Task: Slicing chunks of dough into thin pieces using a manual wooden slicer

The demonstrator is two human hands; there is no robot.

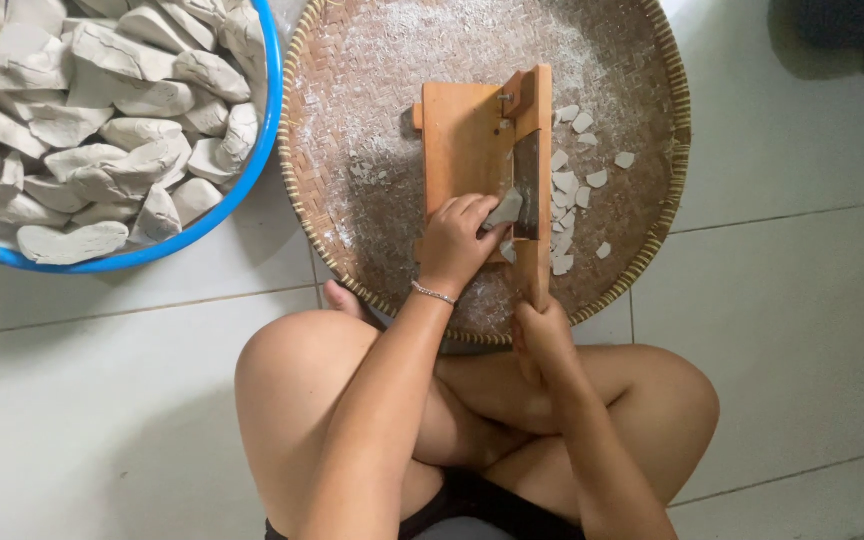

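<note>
A wooden cutting board (pixel 464 140) with a hinged blade (pixel 527 180) lies in a round woven tray (pixel 372 90). My left hand (pixel 455 240) presses a pale grey dough piece (pixel 504 209) on the board against the blade. My right hand (pixel 542 335) grips the wooden lever handle (pixel 536 270) at its near end. Several thin cut slices (pixel 564 185) lie in the tray just right of the blade.
A blue basin (pixel 252 165) at the upper left holds several pale dough pieces (pixel 102 110). My crossed legs (pixel 292 380) rest on the white tiled floor (pixel 772 300) below the tray. Flour dusts the tray.
</note>
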